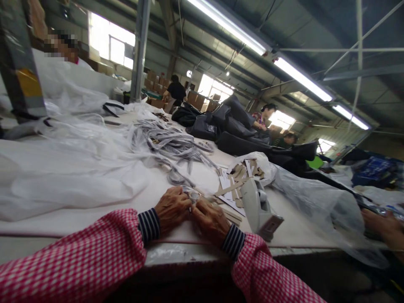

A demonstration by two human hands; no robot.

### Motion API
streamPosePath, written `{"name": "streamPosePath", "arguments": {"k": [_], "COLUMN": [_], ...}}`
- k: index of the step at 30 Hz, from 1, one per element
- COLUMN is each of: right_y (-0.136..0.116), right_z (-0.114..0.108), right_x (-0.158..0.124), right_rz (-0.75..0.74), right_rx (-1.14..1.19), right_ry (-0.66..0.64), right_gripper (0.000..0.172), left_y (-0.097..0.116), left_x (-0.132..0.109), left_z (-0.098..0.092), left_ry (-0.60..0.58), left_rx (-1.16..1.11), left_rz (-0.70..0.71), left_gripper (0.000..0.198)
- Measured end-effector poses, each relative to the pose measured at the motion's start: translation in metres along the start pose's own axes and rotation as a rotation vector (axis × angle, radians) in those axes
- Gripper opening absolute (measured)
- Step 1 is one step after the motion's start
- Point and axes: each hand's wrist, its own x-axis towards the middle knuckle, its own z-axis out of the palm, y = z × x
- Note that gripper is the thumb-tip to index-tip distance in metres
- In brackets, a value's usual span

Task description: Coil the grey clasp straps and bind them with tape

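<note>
My left hand (174, 208) and my right hand (211, 219) meet at the near part of the table, their fingers bent and pinched together. Between them is a small looped grey strap (193, 196), slightly blurred, its exact shape partly covered by my fingers. A large tangle of grey straps (167, 136) lies just beyond, with a few loops trailing toward my hands. To the right of my right hand stands a pale grey tape dispenser (256, 208), tilted in view. Beside it, brown and white card strips (232, 187) spill from a clear plastic bag (268, 164).
White plastic sheeting (94, 172) covers the table's left side. Black bags (227, 122) are piled at the back. A metal post (140, 50) rises behind the table. Another person's hand (381, 227) reaches in at the right edge, near clear plastic. Other people stand farther back.
</note>
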Motion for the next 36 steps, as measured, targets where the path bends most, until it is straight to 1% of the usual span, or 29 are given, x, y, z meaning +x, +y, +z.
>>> {"name": "streamPosePath", "arguments": {"k": [3,4,5,8,11,15,17,21,26,31,36], "right_y": [-0.012,-0.016,-0.021,-0.03,-0.035,-0.036,-0.035,-0.032,-0.032,-0.035,-0.034], "right_z": [-0.007,-0.009,-0.011,-0.014,-0.013,-0.013,-0.014,-0.014,-0.014,-0.019,-0.019], "right_x": [-0.003,-0.005,-0.007,-0.016,-0.023,-0.023,-0.021,-0.019,-0.018,-0.014,-0.015], "right_rz": [0.021,0.051,0.085,0.146,0.162,0.165,0.149,0.117,0.113,0.126,0.137], "right_rx": [-0.052,-0.058,-0.062,-0.085,-0.105,-0.123,-0.117,-0.102,-0.105,-0.084,-0.095], "right_ry": [-0.069,-0.105,-0.136,-0.163,-0.157,-0.167,-0.181,-0.199,-0.25,-0.295,-0.303], "right_gripper": [0.023,0.028,0.037,0.061,0.068,0.066,0.063,0.061,0.058,0.057,0.058], "left_y": [-0.001,-0.001,-0.001,0.0,0.0,0.0,0.0,-0.001,-0.004,-0.012,-0.016], "left_x": [0.0,0.0,0.0,0.002,0.003,0.003,0.002,0.001,0.001,0.0,0.003], "left_z": [-0.001,-0.001,-0.002,-0.005,-0.007,-0.01,-0.01,-0.009,-0.006,-0.011,-0.011], "left_ry": [-0.013,-0.025,-0.037,-0.06,-0.059,-0.046,-0.029,-0.003,-0.035,-0.07,-0.104], "left_rx": [-0.007,-0.011,-0.016,-0.023,-0.027,-0.06,-0.083,-0.095,-0.025,-0.082,-0.09], "left_rz": [-0.021,-0.022,-0.025,-0.041,-0.061,-0.043,-0.033,-0.057,-0.073,-0.035,-0.088], "left_gripper": [0.021,0.022,0.023,0.024,0.024,0.026,0.024,0.018,0.023,0.015,0.023]}}
